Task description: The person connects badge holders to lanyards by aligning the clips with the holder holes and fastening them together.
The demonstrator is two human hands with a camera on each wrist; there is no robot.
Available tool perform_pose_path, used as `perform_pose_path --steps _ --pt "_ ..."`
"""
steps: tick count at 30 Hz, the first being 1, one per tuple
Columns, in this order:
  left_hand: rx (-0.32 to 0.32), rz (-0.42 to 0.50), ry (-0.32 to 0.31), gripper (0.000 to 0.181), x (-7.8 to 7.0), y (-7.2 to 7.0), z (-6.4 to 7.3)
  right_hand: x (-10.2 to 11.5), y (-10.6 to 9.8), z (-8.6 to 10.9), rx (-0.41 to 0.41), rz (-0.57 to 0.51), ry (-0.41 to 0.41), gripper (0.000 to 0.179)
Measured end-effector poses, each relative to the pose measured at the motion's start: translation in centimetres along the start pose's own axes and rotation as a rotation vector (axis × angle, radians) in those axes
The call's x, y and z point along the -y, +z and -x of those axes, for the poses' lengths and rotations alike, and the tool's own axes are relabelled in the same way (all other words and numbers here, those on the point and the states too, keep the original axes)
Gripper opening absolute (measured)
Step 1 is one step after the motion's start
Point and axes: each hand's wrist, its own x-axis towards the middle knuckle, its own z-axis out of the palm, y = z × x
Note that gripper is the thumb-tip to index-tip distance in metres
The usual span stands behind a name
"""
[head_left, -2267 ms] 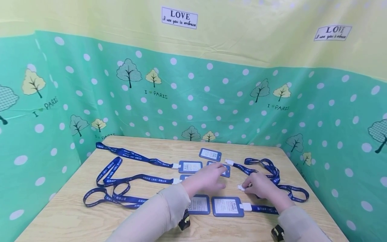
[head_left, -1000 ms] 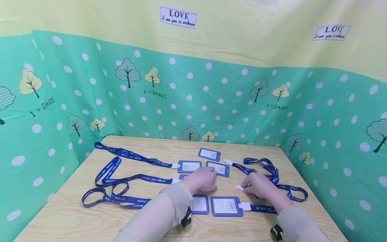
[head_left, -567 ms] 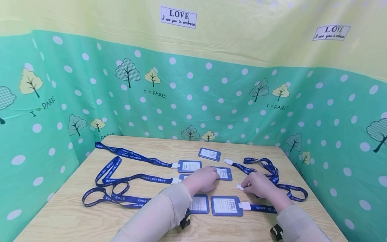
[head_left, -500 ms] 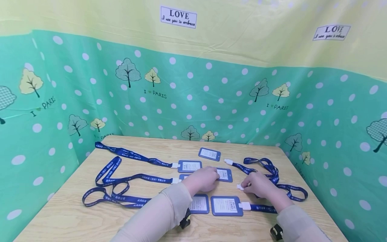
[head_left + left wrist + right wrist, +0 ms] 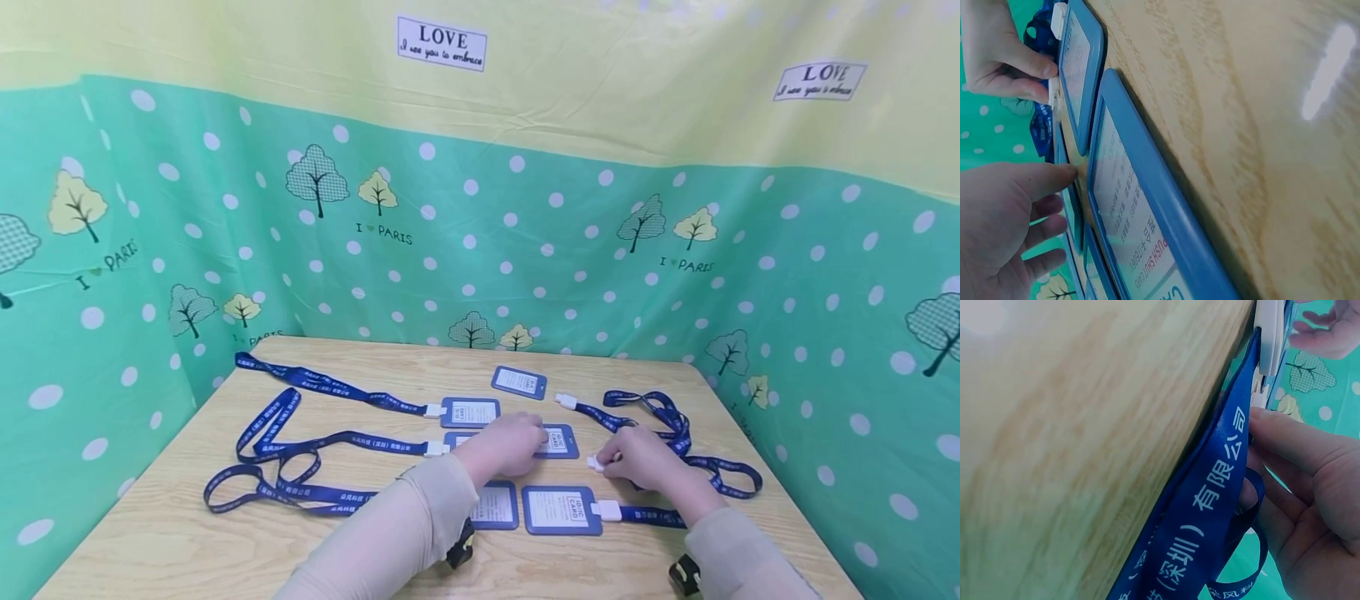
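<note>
My left hand (image 5: 508,446) grips a blue ID card holder (image 5: 559,442) lying flat mid-table, thumb at its near edge and fingers over its left part. In the left wrist view the thumb of the left hand (image 5: 1004,219) meets the holder's edge. A short distance right, my right hand (image 5: 647,458) pinches the white clip (image 5: 595,463) of a blue lanyard, the clip's end pointing at the holder's slotted end. A gap separates the two. The right wrist view shows the right hand (image 5: 1313,475) with thumb and fingers at the white clip (image 5: 1260,398).
Nearer me lies a card holder (image 5: 562,510) joined to a lanyard, with another holder (image 5: 497,505) beside it. On the left, lanyards (image 5: 322,442) stretch out from further holders. A loose holder (image 5: 519,382) and a lanyard clip (image 5: 566,401) lie at the back. Patterned cloth surrounds the wooden table (image 5: 150,533).
The left hand came down onto the middle card holder and slid it towards me and slightly right, level with the clip. The right hand stayed in place, holding the clip.
</note>
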Motion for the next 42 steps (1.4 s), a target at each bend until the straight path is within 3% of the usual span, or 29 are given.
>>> perform_pose_path --steps 9,15,20,31,42 --pt "0.021 0.019 -0.045 0.067 0.19 -0.33 0.43 -0.11 0.07 -0.04 0.002 0.004 0.004 0.015" --pt "0.069 0.075 -0.066 0.048 0.27 -0.34 0.62 -0.01 0.05 -0.1 0.006 -0.001 0.011 0.015" --pt "0.071 0.083 -0.064 0.038 0.26 -0.31 0.5 0.02 0.01 0.0 0.006 0.0 0.013 0.015" --pt "0.061 0.078 -0.061 0.038 0.31 -0.08 0.29 -0.04 0.02 0.0 0.007 -0.007 0.013 0.015" --pt "0.068 0.12 -0.035 0.038 0.17 -0.59 0.92 0.03 -0.06 0.04 0.005 -0.005 0.008 0.015"
